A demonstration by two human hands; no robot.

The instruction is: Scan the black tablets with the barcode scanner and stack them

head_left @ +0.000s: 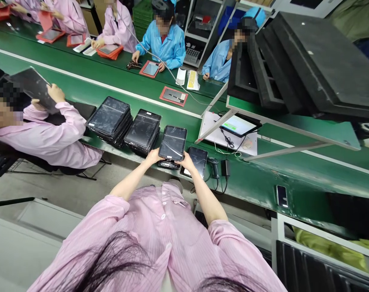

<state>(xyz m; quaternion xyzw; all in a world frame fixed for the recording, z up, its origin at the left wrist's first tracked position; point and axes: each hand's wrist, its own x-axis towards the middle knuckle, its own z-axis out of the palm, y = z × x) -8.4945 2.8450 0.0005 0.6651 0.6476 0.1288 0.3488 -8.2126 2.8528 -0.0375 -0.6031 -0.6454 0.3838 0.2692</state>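
Note:
Between my two hands is a black tablet, its glossy screen facing up. My left hand grips its lower left edge, and my right hand closes on the lower right edge. Directly under it more tablets show; whether they touch the held one I cannot tell. Just left stands a stack of tablets, with a second, taller stack beyond it. By my right hand another tablet lies on the green bench, beside a barcode scanner.
A black power adapter and a phone lie to the right. Under a metal-framed shelf loaded with black foam trays sits a lit tablet. A co-worker at left holds a dark panel. Others work across the green bench.

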